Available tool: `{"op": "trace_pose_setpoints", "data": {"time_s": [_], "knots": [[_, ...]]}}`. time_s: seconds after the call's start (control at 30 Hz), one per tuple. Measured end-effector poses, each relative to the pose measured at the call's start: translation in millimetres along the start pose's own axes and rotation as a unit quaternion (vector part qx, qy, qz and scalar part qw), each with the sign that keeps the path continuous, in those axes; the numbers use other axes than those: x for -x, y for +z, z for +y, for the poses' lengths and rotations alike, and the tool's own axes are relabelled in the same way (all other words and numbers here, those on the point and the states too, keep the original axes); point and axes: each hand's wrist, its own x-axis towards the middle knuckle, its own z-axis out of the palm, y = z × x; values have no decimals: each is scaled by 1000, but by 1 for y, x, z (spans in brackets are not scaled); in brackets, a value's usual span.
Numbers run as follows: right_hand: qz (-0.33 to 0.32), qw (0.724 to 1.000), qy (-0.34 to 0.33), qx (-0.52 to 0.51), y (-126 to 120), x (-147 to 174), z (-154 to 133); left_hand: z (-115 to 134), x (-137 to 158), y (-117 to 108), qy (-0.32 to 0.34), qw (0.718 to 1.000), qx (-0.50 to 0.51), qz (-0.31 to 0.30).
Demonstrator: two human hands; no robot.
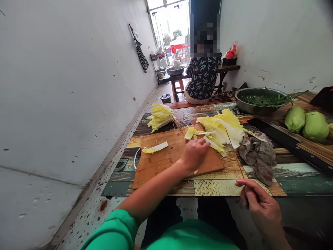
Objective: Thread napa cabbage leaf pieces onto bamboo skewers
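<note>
My left hand [196, 154] is above the right part of a wooden cutting board [161, 163], its fingers closed at the near end of a yellow-white napa cabbage strip [215, 145]. The fingertips are partly hidden from me. Between thumb and fingers, my right hand [260, 203] pinches a thin bamboo skewer [235, 154] in front of the table edge. The skewer points up and away, its far end over a pile of napa cabbage leaves [221, 126]. Another cabbage piece [191, 133] lies just beyond my left hand, and a single strip [156, 148] rests on the board's left half.
More cabbage [161, 116] and several loose skewers [177, 123] lie behind the board. To the right are a crumpled rag [257, 156], a long dark knife [275, 133], green round vegetables [316, 125] and a metal bowl of greens [260, 100]. A person [204, 78] sits beyond the table.
</note>
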Motion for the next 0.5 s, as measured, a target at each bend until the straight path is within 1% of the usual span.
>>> {"op": "trace_pose_setpoints", "data": {"time_s": [0.1, 0.13, 0.17, 0.3, 0.4, 0.47, 0.5], "knots": [[6, 1000, 3, -4, 2, 1, 4, -22, -9, -6, -153, 987, -46, 4], [6, 1000, 1, -3, 3, 0, 6, -29, -13, -6, -188, 981, -43, 1], [4, 1000, -2, -1, 3, 0, 7, -34, -16, -4, -210, 977, -34, -3], [0, 1000, -15, -11, 3, -2, 10, -46, -22, 0, -238, 971, 2, -5], [-6, 1000, -25, -17, 1, 0, 10, -52, -9, -11, -252, 967, 28, 15], [8, 999, -43, -20, 2, 2, 7, -59, 9, -23, -258, 960, 97, 39], [29, 997, -63, -23, 3, 3, 5, -63, 20, -29, -265, 949, 165, 49]]}}
